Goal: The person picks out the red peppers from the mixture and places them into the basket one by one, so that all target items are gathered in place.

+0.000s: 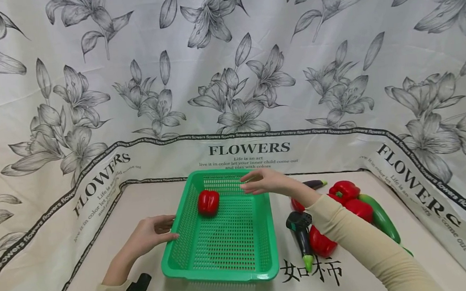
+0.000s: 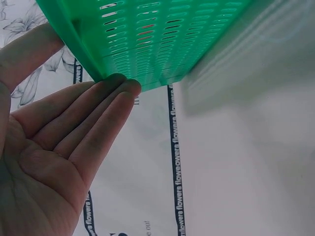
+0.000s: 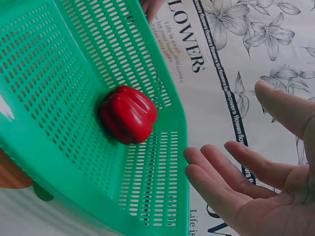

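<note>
A green plastic basket (image 1: 227, 276) with slotted walls stands in the middle of the table. Inside it, by the far left corner, lies one red bell pepper (image 1: 208, 202), seen also in the right wrist view. At the basket's left rim, my left hand (image 1: 151, 234) holds the edge, thumb over the rim and fairly straight fingers against the outer wall. My right hand (image 1: 260, 181) hovers at the far right corner. Its spread fingers (image 3: 221, 189) hold nothing, with tips close to the rim; whether they touch is unclear.
Right of the basket lie eggplants (image 1: 302, 238), several red bell peppers (image 1: 343, 190) and a long green vegetable (image 1: 380, 216), partly hidden by my right sleeve (image 1: 359, 240). A flower-printed cloth (image 1: 249, 148) bounds the table's back and sides.
</note>
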